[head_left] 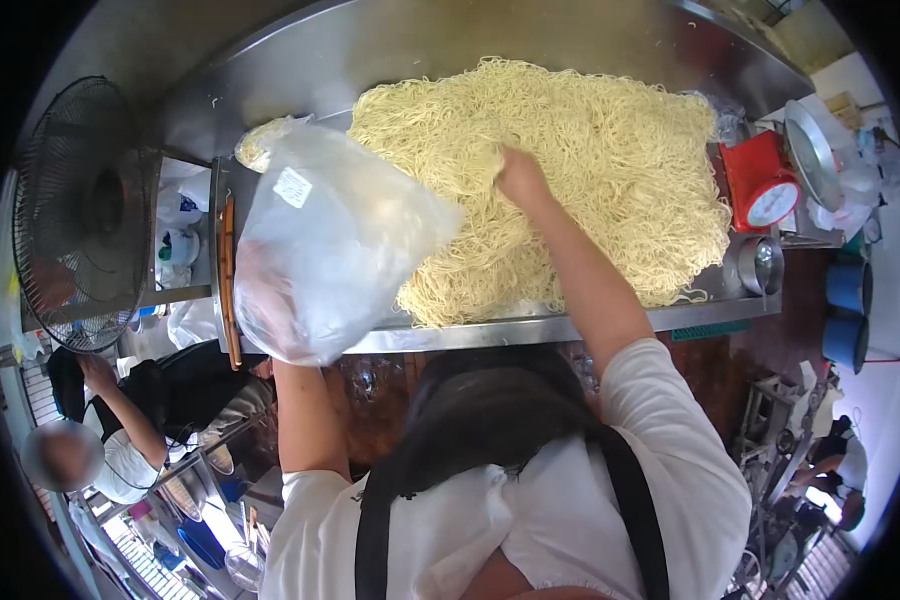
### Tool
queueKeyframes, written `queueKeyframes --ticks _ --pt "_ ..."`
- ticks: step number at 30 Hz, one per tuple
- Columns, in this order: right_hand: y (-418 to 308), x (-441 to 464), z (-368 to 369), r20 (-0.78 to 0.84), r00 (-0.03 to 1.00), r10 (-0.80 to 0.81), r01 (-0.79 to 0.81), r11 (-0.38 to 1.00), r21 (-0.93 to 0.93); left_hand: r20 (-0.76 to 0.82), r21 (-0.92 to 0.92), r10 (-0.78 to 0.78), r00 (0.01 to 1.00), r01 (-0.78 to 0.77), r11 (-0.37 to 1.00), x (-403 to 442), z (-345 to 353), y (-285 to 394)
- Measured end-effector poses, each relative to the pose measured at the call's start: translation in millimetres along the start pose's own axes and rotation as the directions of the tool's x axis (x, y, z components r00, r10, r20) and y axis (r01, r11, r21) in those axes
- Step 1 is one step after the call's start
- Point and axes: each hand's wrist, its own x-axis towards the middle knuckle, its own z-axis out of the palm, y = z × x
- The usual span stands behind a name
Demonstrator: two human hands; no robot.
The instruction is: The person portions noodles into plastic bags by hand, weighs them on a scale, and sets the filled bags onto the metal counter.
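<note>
A wide heap of pale yellow noodles [590, 170] is spread over the metal table [270, 90]. My right hand [522, 178] reaches into the middle of the heap, its fingers closed on some noodles. A big clear plastic bag [340, 230] with a white label [292, 187] bulges at the left of the heap and overlaps its edge. Through the film my left hand [268, 290] shows faintly, holding the bag from its near left side; I cannot tell whether it is inside or behind. A small bag of noodles [265, 143] lies beyond the big bag.
A red scale [760, 180] and a metal pot [760, 262] stand at the table's right end. Long wooden sticks [228, 280] lie along the left edge, near a large fan [85, 210]. Another person [135, 440] is at the lower left; someone else [842, 465] is far right.
</note>
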Motion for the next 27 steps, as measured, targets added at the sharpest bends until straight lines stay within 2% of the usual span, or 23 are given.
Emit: queueKeyframes --ticks 1,3,5,7,8,10,11,14,16,17,18,20,22,23,24,25,26,27 --pt "-29 -8 -37 0.016 0.995 0.098 -0.099 0.963 0.250 -0.002 0.002 -0.002 1.000 0.002 1.000 -1 -1 -1" --pt "-99 -55 -146 -0.062 0.993 0.100 -0.061 0.887 0.457 0.003 0.003 -0.008 1.000 0.008 1.000 1 -1 1" --pt "-108 -76 -165 -0.322 0.940 -0.112 0.247 0.874 0.418 0.002 0.004 -0.010 1.000 0.010 1.000 -2 -1 -1" --pt "-89 -71 -124 -0.576 0.757 -0.308 0.559 0.762 0.328 0.000 0.005 -0.004 1.000 0.004 1.000 3 -3 0" --pt "-78 -69 -103 -0.440 0.818 -0.372 0.368 0.925 -0.098 -0.003 0.004 -0.007 1.000 0.007 1.000 1 -5 1" --pt "-37 -72 -100 -0.152 0.927 -0.344 0.352 0.936 0.026 0.000 0.009 -0.012 1.000 0.012 1.000 0 -11 2" --pt "-22 -72 -96 0.005 0.945 -0.326 0.324 0.942 0.086 0.001 0.009 -0.015 1.000 0.015 1.000 2 -11 3" --pt "-6 -37 -58 -0.326 0.932 -0.157 0.137 0.987 -0.086 -0.005 0.009 -0.015 1.000 0.015 1.000 1 -11 3" --pt "10 4 -18 -0.062 0.998 -0.002 0.003 1.000 0.002 -0.007 0.005 -0.010 1.000 0.010 1.000 0 -9 2" --pt "16 23 1 0.079 0.994 0.074 -0.076 0.997 0.023 -0.008 0.006 -0.007 1.000 0.007 1.000 -1 -10 3" --pt "-5 15 -21 0.076 0.992 0.096 -0.106 0.985 0.138 -0.006 0.005 -0.010 1.000 0.010 1.000 -3 -10 3" --pt "-81 -40 -112 -0.019 0.992 0.127 -0.109 0.911 0.397 0.000 0.009 -0.018 1.000 0.018 1.000 -3 -11 2" --pt "-107 -73 -137 -0.275 0.961 -0.018 0.139 0.893 0.429 -0.004 0.003 -0.018 1.000 0.018 1.000 -4 -8 -2" --pt "-102 -75 -119 -0.455 0.880 -0.136 0.273 0.929 0.251 -0.007 0.004 -0.015 1.000 0.015 1.000 -7 -7 -2" --pt "-96 -77 -101 -0.610 0.753 -0.246 0.336 0.941 0.035 -0.009 0.002 -0.013 1.000 0.013 1.000 -7 -6 -1" --pt "-78 -68 -79 -0.374 0.894 -0.246 0.261 0.965 -0.011 -0.014 -0.002 -0.013 1.000 0.013 1.000 -10 -5 -2" --pt "-57 -60 -64 -0.103 0.973 -0.204 0.197 0.977 -0.076 -0.014 0.001 -0.016 1.000 0.016 1.000 -11 -8 -2" --pt "-55 -63 -64 0.174 0.978 -0.118 0.144 0.978 -0.148 -0.012 0.003 -0.011 1.000 0.011 1.000 -11 -9 -2"
